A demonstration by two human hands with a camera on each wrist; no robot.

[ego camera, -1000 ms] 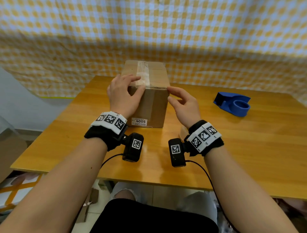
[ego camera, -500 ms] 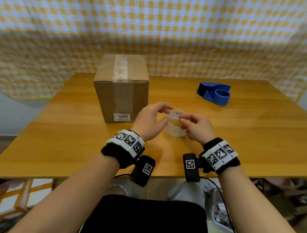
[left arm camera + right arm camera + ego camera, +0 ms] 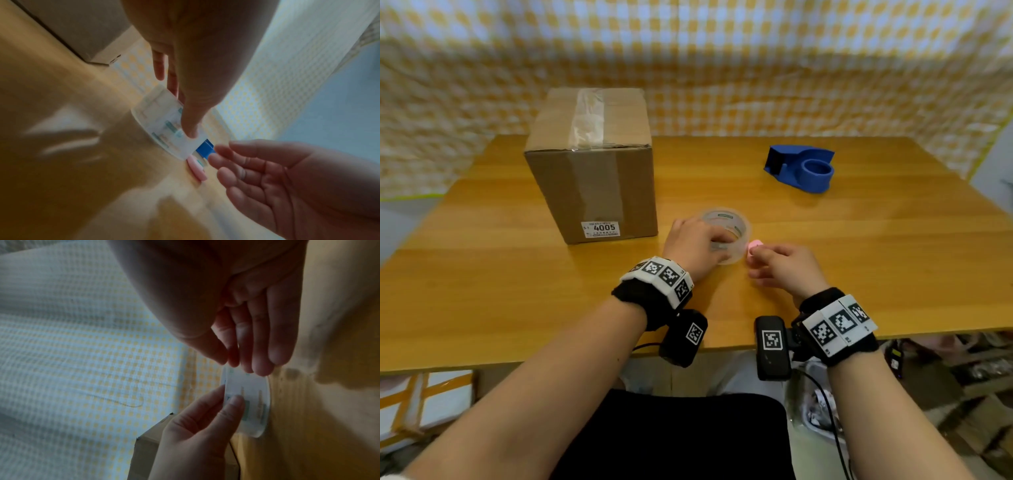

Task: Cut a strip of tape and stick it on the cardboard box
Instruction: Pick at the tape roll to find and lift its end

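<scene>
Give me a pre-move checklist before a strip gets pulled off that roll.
1. Tape roll lies flat on the table: ok.
2. Left hand holds the roll: ok.
3. Right hand has the free tape end: cannot tell; its fingertips are at the roll's edge by a small pink object.
4. Cardboard box stands upright within reach: ok.
5. Blue dispenser in hand for cutting: not ok; it sits apart on the table.

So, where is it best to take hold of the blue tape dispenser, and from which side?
From above, likely with the right hand, which is nearer. The blue tape dispenser lies on its side on the table, hub ring opening upward, nothing touching it: put the grip across the ring's wall.
</scene>
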